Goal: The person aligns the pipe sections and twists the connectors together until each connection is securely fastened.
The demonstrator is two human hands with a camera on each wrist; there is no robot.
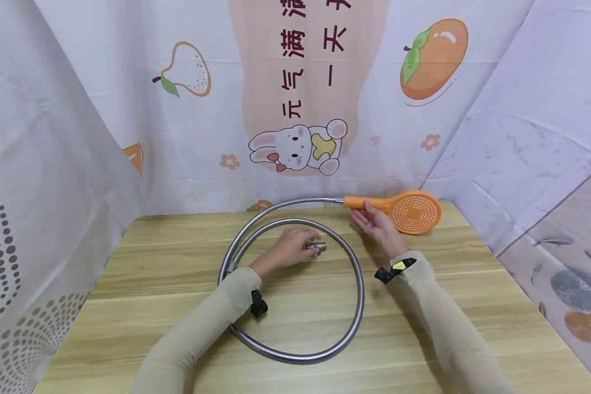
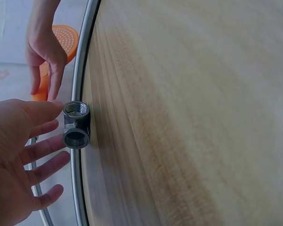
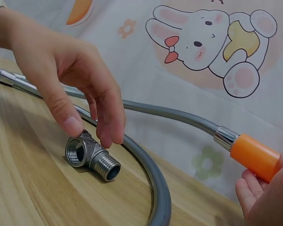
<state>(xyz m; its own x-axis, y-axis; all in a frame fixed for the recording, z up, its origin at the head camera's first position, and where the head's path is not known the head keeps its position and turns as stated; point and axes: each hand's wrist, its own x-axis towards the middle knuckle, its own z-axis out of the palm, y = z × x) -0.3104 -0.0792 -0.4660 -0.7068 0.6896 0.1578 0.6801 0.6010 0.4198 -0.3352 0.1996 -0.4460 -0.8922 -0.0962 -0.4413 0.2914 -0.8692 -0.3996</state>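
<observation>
My right hand [image 1: 383, 229] holds an orange shower head [image 1: 416, 212] by its handle at the back right of the table, thumb on one side and fingers beneath. A grey metal shower hose [image 1: 358, 284] runs from that handle and lies in a loop. Inside the loop, a metal tee fitting [image 3: 87, 151] with threaded ends sits on the wood. Over it is my left hand [image 1: 290, 247], with the thumb tip right at the fitting's top. In the left wrist view, the fingers of this hand [image 2: 19, 155] are spread loosely beside the fitting, not wrapped round it.
The wooden table [image 1: 295, 306] ends at a printed curtain [image 1: 202, 137] along its back. More curtain hangs at the left and right. A metal collar [image 3: 6, 78] shows on the hose near my left wrist.
</observation>
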